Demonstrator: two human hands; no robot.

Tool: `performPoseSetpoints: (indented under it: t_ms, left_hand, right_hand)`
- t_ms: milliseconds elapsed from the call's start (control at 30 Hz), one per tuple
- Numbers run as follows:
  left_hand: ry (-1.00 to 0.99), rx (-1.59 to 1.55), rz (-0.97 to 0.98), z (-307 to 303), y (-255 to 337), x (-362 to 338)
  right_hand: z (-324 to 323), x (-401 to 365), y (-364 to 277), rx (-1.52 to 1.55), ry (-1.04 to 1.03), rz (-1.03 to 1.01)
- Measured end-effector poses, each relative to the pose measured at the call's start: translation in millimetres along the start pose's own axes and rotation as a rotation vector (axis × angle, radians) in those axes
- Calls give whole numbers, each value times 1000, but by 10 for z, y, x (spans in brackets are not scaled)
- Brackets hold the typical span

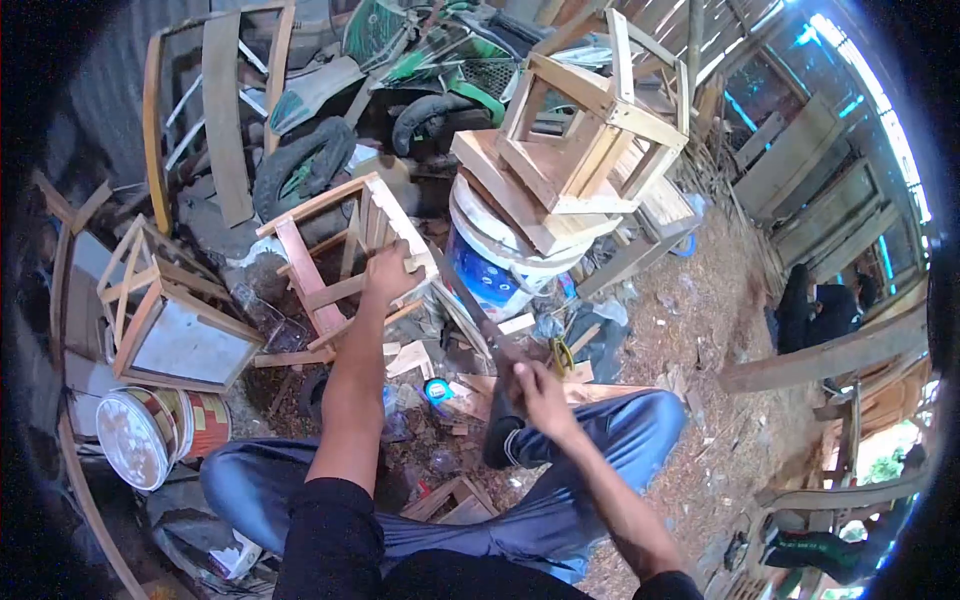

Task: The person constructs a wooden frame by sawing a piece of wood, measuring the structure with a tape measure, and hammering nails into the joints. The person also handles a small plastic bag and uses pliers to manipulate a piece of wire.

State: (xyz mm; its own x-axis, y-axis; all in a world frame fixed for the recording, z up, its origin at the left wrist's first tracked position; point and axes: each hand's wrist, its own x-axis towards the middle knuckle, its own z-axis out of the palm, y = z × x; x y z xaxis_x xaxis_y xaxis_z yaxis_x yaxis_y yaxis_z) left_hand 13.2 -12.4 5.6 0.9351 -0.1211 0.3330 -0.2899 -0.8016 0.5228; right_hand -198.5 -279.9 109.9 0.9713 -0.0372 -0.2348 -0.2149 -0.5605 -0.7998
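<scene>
- The left hand (388,268) is closed on the wooden frame (398,220), at its near right corner; this grip probably keeps the frame steady.
- The frame is on the littered ground, in front of the person and left of the white-and-blue bucket (482,262); it seems placed there for easy reach.
- The right hand (543,398) is wrapped around the handle end of what looks like a saw (482,320). Its blade points forward, towards the frame's right side; I cannot tell if they touch.
- The bucket carries boards (520,190) and another frame (572,85), perhaps to serve as a stand.
- The tape measure (437,391) lies between the knees, near both hands.
</scene>
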Motion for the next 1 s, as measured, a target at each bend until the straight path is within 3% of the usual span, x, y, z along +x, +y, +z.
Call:
performPoseSetpoints:
  t_ms: [100,133,233,333,400,433,500,600,633,667,733,867,933,1000]
  left_hand:
    - [-96,-22,-97,9,-24,-8]
    - [-95,-7,-89,17,-24,19]
    - [-150,-25,-114,-50,34,3]
    - [-116,23,27,-63,-63,-67]
    - [-217,80,-54,-126,-45,-66]
    - [-185,42,27,-144,-42,-79]
    - [-198,38,121,-188,-135,-104]
    - [-226,-44,149,-200,-207,-84]
    - [-313,-35,171,-240,-220,-56]
    - [-333,-47,184,-291,-189,-6]
    - [-547,-39,62,-389,-160,96]
    - [-408,-135,193,-268,-335,116]
    - [-411,-198,161,-266,-346,85]
    - [-356,114,172,-382,-150,31]
  right_hand:
    - [304,-224,-308,132,108,17]
    - [518,-208,-170,186,170,54]
    - [732,-152,195,148,85,61]
    - [1015,36,739,-21,130,127]
    - [1158,132,966,-49,140,170]
    - [1256,169,1098,-27,129,174]
    - [1445,203,1272,-141,337,5]
    - [1025,67,615,45,149,147]
    - [1000,59,527,113,315,24]
    - [898,63,416,111,330,47]
    - [575,100,177,292,213,260]
    - [320,218,-39,189,257,162]
    - [352,120,-111,101,220,143]
    - [424,20,-224,-269,381,-137]
